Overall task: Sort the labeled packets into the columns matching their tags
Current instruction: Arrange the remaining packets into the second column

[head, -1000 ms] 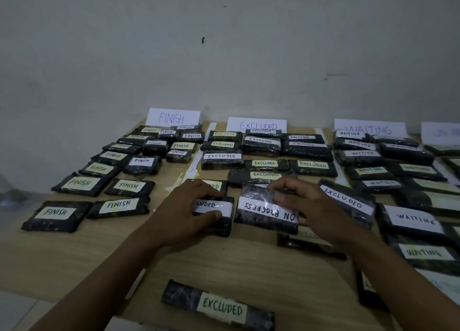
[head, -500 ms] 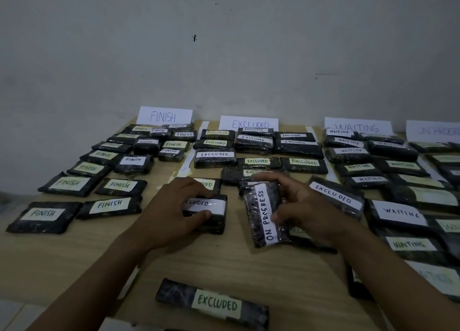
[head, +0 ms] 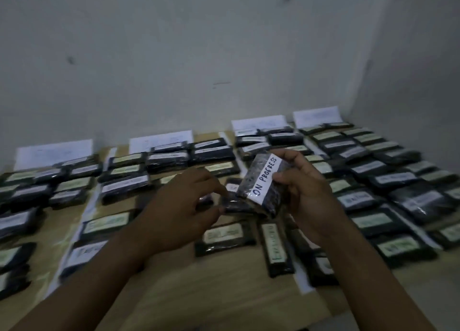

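Lifted now, the ON PROGRESS packet (head: 261, 184) is pinched by the right hand (head: 307, 196), the left hand (head: 181, 206) pinching a dark packet (head: 236, 205); most other packets (head: 358, 167) already lie in columns, few strays left.

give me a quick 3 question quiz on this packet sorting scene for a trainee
1. True or false: the packet that the right hand holds is labeled ON PROGRESS.
2. Where is that packet? A) lying flat on the table B) lifted above the rows of packets C) tucked under the left forearm
3. How many paper signs stand along the wall at the far edge of the table?

Key: 1 true; 2 B; 3 four
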`<state>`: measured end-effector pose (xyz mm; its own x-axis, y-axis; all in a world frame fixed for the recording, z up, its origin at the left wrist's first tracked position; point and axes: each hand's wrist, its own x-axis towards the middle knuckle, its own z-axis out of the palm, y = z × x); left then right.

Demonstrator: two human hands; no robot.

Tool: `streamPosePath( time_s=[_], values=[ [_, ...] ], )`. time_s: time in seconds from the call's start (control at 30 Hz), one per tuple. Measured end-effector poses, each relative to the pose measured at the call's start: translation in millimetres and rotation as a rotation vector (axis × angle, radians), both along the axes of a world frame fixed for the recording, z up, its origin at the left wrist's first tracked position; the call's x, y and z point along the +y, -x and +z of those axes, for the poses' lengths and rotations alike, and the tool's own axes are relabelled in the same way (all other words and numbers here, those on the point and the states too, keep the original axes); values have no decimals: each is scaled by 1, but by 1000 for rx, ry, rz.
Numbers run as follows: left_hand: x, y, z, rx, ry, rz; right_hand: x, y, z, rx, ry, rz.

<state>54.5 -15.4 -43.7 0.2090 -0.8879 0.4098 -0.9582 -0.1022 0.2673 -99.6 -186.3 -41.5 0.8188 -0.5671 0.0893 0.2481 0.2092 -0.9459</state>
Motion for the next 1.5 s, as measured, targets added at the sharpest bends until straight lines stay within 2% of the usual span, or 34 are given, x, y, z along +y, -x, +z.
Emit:
streamPosePath(
  time_s=[0.27, 0.43, 0.6, 0.73, 0.93, 1.03, 1.17, 1.3, 1.5],
  values=[
    [-141, 87, -7, -55, -15, -410, -84, 131, 2, 37, 46, -573],
    [-200, 126, -34, 23, -65, -471, -159, 199, -14, 177, 125, -983],
    [-229, 144, -62, 38, -129, -447, -238, 246, -49, 388, 159, -1213],
    [-231, 144, -77, 16, -131, -424, -270, 258, -80, 621, 250, -1162],
    [-232, 145, -77, 30, -146, -422, -284, 256, -94, 840, 465, -1164],
    [-232, 145, -75, 48, -136, -432, -270, 250, -90, 868, 534, -1239],
    [-223, 140, -65, 84, -89, -430, -227, 228, -81, 807, 764, -1307],
    [-198, 121, -50, 56, -120, -409, -165, 184, -68, 656, 967, -1024],
    [-110, 66, -26, -1, -138, -291, -68, 109, -52, 473, 1088, -412]
  ],
)
